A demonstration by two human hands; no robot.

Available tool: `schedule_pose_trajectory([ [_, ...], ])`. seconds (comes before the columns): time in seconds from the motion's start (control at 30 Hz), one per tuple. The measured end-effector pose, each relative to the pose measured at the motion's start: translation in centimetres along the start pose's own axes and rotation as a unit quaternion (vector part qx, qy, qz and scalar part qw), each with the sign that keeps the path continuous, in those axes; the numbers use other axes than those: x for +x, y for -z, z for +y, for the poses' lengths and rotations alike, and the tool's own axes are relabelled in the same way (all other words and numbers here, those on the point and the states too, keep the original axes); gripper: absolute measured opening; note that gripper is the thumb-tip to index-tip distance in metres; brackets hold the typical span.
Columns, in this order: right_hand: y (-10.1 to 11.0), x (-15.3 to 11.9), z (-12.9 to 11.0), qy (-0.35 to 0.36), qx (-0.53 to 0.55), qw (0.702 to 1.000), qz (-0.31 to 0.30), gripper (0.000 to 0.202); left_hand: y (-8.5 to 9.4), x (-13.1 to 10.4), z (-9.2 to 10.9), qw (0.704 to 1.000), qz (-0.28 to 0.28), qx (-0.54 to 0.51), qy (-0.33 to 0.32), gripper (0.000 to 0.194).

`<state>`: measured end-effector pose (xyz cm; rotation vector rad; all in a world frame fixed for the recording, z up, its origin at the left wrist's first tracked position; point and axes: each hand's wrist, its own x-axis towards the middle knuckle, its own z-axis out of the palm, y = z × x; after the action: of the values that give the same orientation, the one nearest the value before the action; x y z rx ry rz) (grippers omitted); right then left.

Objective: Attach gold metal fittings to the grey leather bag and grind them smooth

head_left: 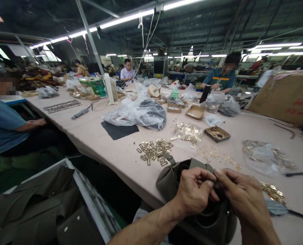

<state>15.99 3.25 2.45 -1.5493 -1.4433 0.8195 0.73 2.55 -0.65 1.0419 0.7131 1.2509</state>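
A dark olive-grey bag (166, 180) sits at the table's near edge, its top open toward me. My left hand (194, 187) is closed in a pinch at the bag's upper rim. Opposite it, my right hand (243, 194) grips the same rim, thumb on top beside a short strap. The fingertips of both hands nearly meet there; any small part between them is hidden. A pile of gold-coloured rectangular metal buckles (153, 151) lies just beyond the bag. Small gold pieces (210, 153) are scattered to its right.
At lower left stands a grey crate (87, 190) full of dark olive pieces. Plastic bags (138, 112), a small tray (217, 133), a soldering-iron-like tool (80, 113) and a large carton (286, 95) occupy the table. A co-worker in blue (5, 126) sits at left; others work farther back.
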Motion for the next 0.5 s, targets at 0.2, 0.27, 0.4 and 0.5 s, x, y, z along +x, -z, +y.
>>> schedule_pose_trajectory([
  [0.2,-0.6,0.8,-0.1,0.000,0.051,0.999,-0.017,0.055,0.4,0.2,-0.2,0.999,-0.005,-0.035,-0.002,0.022],
  [0.27,-0.9,0.8,-0.2,0.001,0.041,0.999,0.001,0.055,0.6,0.3,-0.3,0.999,-0.009,-0.040,-0.002,0.020],
  [0.4,-1.6,0.6,-0.7,0.017,0.016,0.999,0.030,0.053,0.8,0.6,-0.4,0.999,-0.002,-0.035,-0.015,0.016],
  [0.5,-1.5,0.1,-0.7,0.039,0.005,0.999,0.019,0.053,1.0,-0.3,0.5,0.999,-0.007,0.018,-0.034,0.015],
])
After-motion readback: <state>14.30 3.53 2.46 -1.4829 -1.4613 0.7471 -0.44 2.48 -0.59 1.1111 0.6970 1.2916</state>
